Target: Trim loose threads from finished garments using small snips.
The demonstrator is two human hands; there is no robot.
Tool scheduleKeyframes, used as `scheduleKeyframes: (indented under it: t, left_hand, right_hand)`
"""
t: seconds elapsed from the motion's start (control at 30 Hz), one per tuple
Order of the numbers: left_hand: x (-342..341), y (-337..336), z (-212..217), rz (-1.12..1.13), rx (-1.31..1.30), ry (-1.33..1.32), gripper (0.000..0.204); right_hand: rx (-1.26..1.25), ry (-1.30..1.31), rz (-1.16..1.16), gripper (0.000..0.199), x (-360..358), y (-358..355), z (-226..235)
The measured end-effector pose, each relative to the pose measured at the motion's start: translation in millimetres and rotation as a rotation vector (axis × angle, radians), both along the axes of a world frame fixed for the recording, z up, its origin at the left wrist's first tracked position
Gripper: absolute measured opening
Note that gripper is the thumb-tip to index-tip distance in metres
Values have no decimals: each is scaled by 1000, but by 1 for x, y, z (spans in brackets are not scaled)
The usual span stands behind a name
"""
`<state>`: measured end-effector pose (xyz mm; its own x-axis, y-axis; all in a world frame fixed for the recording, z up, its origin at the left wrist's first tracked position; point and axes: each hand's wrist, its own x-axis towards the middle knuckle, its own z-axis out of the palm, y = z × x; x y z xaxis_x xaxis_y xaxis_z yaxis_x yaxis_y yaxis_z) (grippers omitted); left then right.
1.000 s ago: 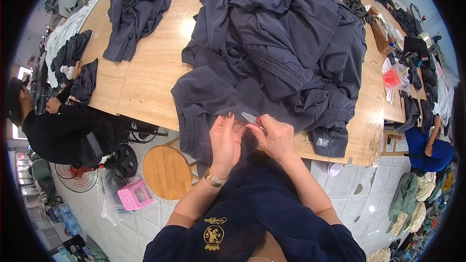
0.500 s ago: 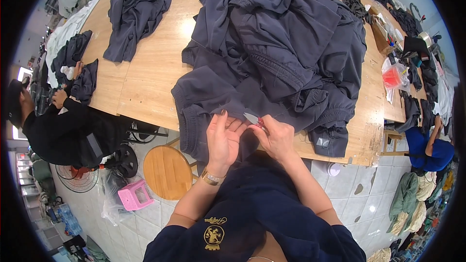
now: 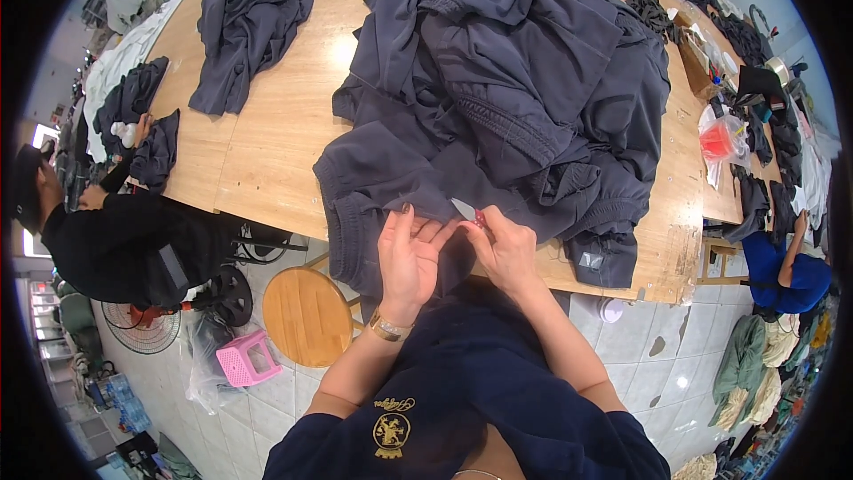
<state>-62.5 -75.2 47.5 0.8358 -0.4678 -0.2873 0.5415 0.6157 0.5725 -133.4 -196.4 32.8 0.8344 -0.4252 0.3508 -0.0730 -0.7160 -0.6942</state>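
A pile of dark grey garments (image 3: 524,62) with gathered elastic edges lies on the table in front of me. One of them, a dark grey garment (image 3: 378,164), spreads over the near table edge. My left hand (image 3: 409,262), palm up with a watch on the wrist, has its thumb and curled fingers closed at this garment's cloth. Just to its right, my right hand (image 3: 508,253) is wrapped round small red-handled thread snips (image 3: 465,210). Their pale blades point up and left over the cloth, near my left fingertips. The lower part of the handle is hidden in my right fist.
The wooden table (image 3: 275,142) bears another dark garment heap (image 3: 253,27) at the far left. A round wooden stool (image 3: 306,316) and a pink plastic stool (image 3: 247,358) stand at my left. A person in black (image 3: 133,244) works left; another in blue (image 3: 782,271) sits right.
My right hand and the snips have shifted very slightly, while my left hand stays at the cloth. At the left, the other person's hand has drawn back toward their body.
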Motion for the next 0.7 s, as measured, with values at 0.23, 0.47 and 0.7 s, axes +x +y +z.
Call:
scheduleKeyframes:
  t: [0.23, 0.47, 0.7]
  left_hand:
    - [0, 0, -1, 22, -6, 10, 13]
    - [-3, 1, -7, 37, -35, -5, 18]
    - [-5, 1, -5, 49, -37, -31, 18]
  right_hand:
    - [-19, -18, 37, 35, 1, 1, -2]
    - [-80, -36, 41, 34, 2, 3, 0]
    - [-74, -25, 28, 34, 1, 3, -2]
